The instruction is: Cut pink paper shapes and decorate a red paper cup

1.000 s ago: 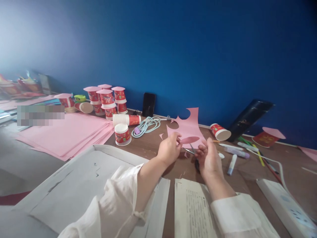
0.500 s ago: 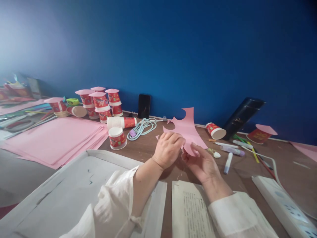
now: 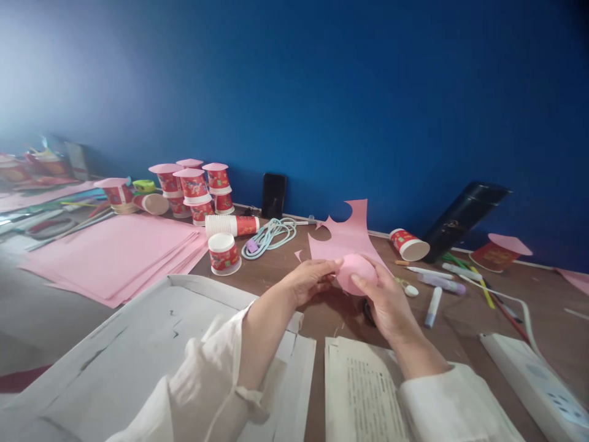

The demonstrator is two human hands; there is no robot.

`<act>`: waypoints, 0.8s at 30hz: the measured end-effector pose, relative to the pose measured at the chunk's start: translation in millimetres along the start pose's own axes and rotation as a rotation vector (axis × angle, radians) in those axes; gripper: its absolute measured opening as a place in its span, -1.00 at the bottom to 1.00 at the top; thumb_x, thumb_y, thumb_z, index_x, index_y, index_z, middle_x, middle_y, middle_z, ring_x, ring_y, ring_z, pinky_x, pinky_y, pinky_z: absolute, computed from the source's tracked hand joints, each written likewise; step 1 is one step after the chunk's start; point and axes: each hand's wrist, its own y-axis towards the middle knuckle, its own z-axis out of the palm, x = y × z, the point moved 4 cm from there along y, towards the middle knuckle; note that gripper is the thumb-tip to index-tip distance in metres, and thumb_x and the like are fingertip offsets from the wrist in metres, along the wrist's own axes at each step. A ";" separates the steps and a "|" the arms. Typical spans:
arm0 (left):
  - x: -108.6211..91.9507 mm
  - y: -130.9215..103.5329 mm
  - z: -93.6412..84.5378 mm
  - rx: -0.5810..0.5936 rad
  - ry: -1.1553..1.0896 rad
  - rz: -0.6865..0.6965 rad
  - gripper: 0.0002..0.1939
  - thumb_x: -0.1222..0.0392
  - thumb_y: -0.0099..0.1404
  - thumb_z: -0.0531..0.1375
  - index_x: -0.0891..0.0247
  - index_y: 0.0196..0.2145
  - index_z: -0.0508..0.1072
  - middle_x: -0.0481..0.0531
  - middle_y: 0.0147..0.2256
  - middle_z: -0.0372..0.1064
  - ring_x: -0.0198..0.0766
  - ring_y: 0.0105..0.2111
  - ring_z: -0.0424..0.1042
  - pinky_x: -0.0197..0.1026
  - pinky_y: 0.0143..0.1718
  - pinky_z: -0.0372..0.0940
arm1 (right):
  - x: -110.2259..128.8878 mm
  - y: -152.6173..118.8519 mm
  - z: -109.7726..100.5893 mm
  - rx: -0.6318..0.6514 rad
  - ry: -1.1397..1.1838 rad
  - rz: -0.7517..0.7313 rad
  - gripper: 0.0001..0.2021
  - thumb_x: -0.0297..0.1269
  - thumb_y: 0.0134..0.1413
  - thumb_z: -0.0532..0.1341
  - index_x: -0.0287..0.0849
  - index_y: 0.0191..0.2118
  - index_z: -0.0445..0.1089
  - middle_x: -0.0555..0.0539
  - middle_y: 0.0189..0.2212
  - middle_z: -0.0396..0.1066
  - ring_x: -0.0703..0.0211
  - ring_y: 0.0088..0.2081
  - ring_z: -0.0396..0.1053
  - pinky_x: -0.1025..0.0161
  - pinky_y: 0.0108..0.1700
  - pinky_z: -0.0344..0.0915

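Observation:
A pink paper disc is held up in front of me, its face turned toward me. My right hand grips it from the right, thumb lying across the paper and fingers behind. At the disc's left edge, my left hand pinches it between thumb and fingertips. Just beyond lies a pink paper offcut with round bites cut from its edge. A dark curved object shows partly under my right hand; I cannot make out its kind.
Red paper cups, several topped with pink discs, stand at left beside pink sheets and a coiled cable. Markers, a black bottle and a power strip lie right. Nearer are a printed booklet and white box lid.
The pink disc has turned to face me. My left hand has shifted from over the paper to its left edge, and its fingers now show. The view has swung slightly left.

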 end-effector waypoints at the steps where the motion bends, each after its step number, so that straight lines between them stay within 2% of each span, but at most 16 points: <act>1: 1.5 -1.3 2.5 0.039 -0.005 -0.017 -0.57 -0.05 -0.05 0.44 0.30 -0.33 0.49 0.02 -0.41 0.43 -0.37 -0.45 0.33 -0.28 -0.38 0.22 | 0.3 -0.9 1.0 0.007 -0.004 0.020 -0.43 -0.06 -0.09 0.40 -0.01 0.09 0.40 -0.07 0.04 0.46 -0.08 0.06 0.38 0.03 0.09 0.29; 4: 3.9 -0.8 5.0 0.081 -0.026 -0.025 -0.57 0.05 -0.11 0.48 0.33 -0.35 0.48 0.05 -0.41 0.45 -0.33 -0.44 0.38 -0.24 -0.34 0.25 | 2.1 -2.9 7.2 0.061 0.059 0.089 -0.46 -0.08 -0.08 0.41 -0.02 0.08 0.41 -0.07 0.00 0.49 -0.06 0.03 0.39 0.07 0.06 0.31; 9: 1.8 6.2 -0.4 -0.001 -0.111 0.066 -0.62 0.15 -0.17 0.50 0.36 -0.45 0.47 0.01 -0.50 0.41 -0.36 -0.48 0.35 -0.25 -0.35 0.23 | 5.6 -1.8 14.2 0.142 0.359 0.152 -0.59 -0.10 0.06 0.32 -0.08 0.03 0.45 -0.09 -0.09 0.53 0.08 -0.15 0.45 0.23 -0.19 0.39; 12: 0.1 7.8 -1.6 -0.046 -0.149 0.100 -0.65 0.19 -0.17 0.49 0.38 -0.43 0.50 0.00 -0.48 0.41 -0.40 -0.48 0.32 -0.29 -0.38 0.18 | 2.3 0.3 10.1 0.089 0.490 0.216 -0.66 -0.13 0.05 0.33 -0.07 -0.04 0.49 -0.07 -0.14 0.53 0.18 -0.29 0.43 0.28 -0.34 0.38; 14: -0.5 7.4 -1.4 -0.083 -0.163 0.111 -0.67 0.21 -0.17 0.49 0.38 -0.45 0.51 -0.03 -0.48 0.41 -0.45 -0.48 0.29 -0.32 -0.42 0.13 | -0.4 1.2 7.3 0.045 0.533 0.248 -0.69 -0.16 0.01 0.36 -0.06 -0.08 0.51 -0.05 -0.16 0.53 0.20 -0.30 0.42 0.28 -0.34 0.39; 17: 0.3 5.7 1.0 -0.100 -0.183 0.098 -0.68 0.20 -0.17 0.49 0.37 -0.48 0.50 -0.04 -0.48 0.40 -0.46 -0.48 0.27 -0.32 -0.44 0.09 | -1.9 1.8 7.5 0.050 0.545 0.262 -0.70 -0.20 -0.01 0.37 -0.07 -0.11 0.52 -0.05 -0.20 0.54 0.19 -0.31 0.42 0.27 -0.35 0.40; 20: 2.6 4.0 2.9 -0.065 -0.166 0.063 -0.67 0.18 -0.16 0.49 0.36 -0.46 0.49 -0.04 -0.47 0.39 -0.47 -0.49 0.26 -0.30 -0.43 0.09 | -1.3 2.3 8.6 0.068 0.522 0.249 -0.71 -0.22 -0.03 0.37 -0.07 -0.12 0.52 -0.05 -0.26 0.55 0.18 -0.34 0.43 0.27 -0.37 0.38; 24: 5.1 2.4 3.9 0.100 -0.091 -0.002 -0.61 0.19 -0.10 0.48 0.33 -0.28 0.55 0.02 -0.35 0.45 -0.44 -0.42 0.34 -0.31 -0.37 0.13 | -0.2 2.9 6.3 0.066 0.517 0.229 -0.70 -0.23 -0.02 0.35 -0.06 -0.10 0.51 -0.05 -0.23 0.56 0.16 -0.33 0.44 0.25 -0.35 0.39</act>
